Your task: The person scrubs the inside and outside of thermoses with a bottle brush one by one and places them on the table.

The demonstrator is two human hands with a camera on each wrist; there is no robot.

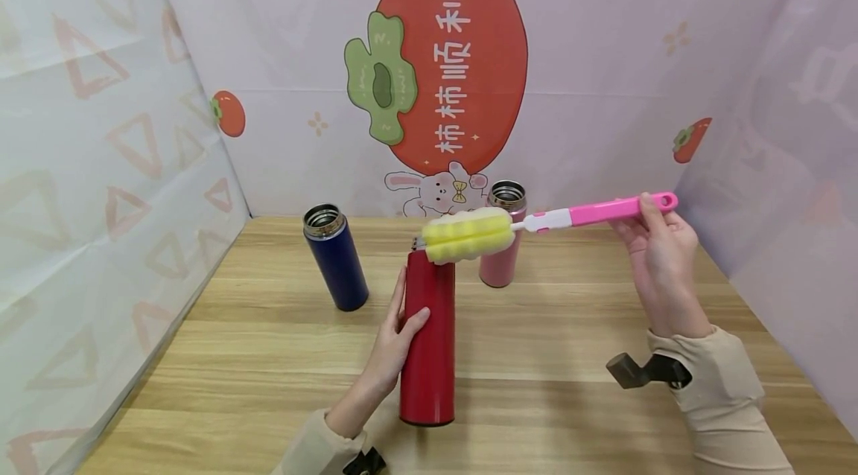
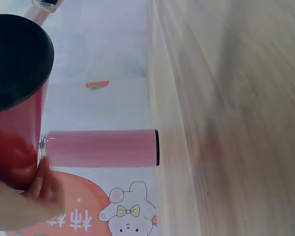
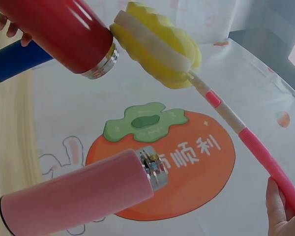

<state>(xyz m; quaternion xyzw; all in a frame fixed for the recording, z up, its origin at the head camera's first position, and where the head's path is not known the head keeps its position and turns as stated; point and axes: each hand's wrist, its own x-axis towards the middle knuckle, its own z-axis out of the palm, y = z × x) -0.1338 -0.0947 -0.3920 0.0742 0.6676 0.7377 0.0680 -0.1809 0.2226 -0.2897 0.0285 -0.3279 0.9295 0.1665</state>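
My left hand (image 1: 392, 348) grips a red thermos flask (image 1: 429, 341) round its side, holding it raised off the wooden table. In the left wrist view its dark base (image 2: 17, 61) faces the camera. My right hand (image 1: 660, 263) pinches the pink handle (image 1: 606, 211) of a bottle brush near its end. The brush's yellow and white sponge head (image 1: 469, 235) lies across in front of the red flask's mouth in the head view. In the right wrist view the sponge (image 3: 160, 49) is beside the flask's metal rim (image 3: 104, 64), outside the mouth.
An uncapped blue flask (image 1: 338, 263) stands on the table (image 1: 268, 386) at the left. Behind the brush stands an uncapped pink flask (image 1: 499, 266). Printed cloth walls (image 1: 603, 50) enclose the back and both sides.
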